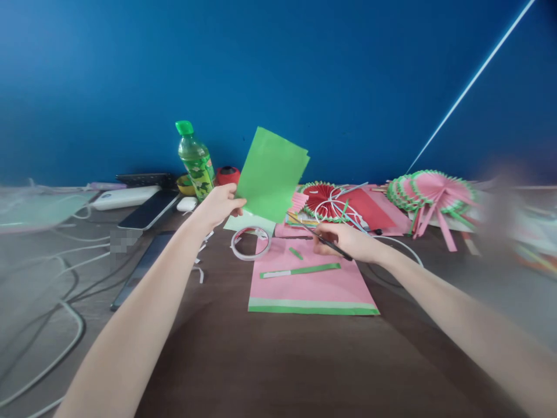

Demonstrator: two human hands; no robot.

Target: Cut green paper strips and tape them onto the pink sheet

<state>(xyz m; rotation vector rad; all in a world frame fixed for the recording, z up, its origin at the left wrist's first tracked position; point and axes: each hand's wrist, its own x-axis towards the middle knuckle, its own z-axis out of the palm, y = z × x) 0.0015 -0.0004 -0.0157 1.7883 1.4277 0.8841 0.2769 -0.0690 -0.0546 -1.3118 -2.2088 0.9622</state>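
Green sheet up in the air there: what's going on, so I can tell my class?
A person's left hand holds up a green sheet; the right hand holds a dark, thin tool, perhaps scissors, apart from it. Below, a pink sheet lies on the table, bearing a long strip and a short green piece.

One head-worn view looks forward and down — desk (261, 366) below, blue wall (278, 64) ahead.
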